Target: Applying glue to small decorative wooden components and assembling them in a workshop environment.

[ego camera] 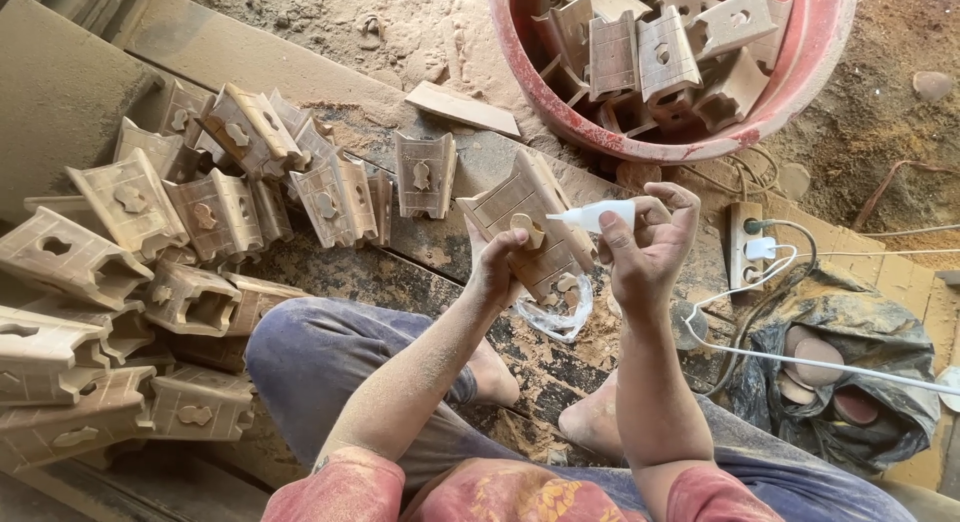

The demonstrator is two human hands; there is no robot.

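Observation:
My left hand (498, 265) grips a carved wooden piece (528, 217) with grooves and a small cut-out plug under the thumb, held tilted in front of me. My right hand (648, 244) pinches a small white glue bottle (598, 216), its thin nozzle pointing left and touching the face of the piece. A scrap of clear plastic (556, 317) hangs just under the piece. I sit on the floor with my knees (310, 352) bent and bare feet (590, 422) on a dusty board.
Many similar carved wooden pieces (150, 242) are stacked at the left. A red tub (800, 77) at the top holds several more. A power strip (745, 244) with a white cable and a dark bag (840, 382) of sanding discs lie at the right. Sawdust covers the ground.

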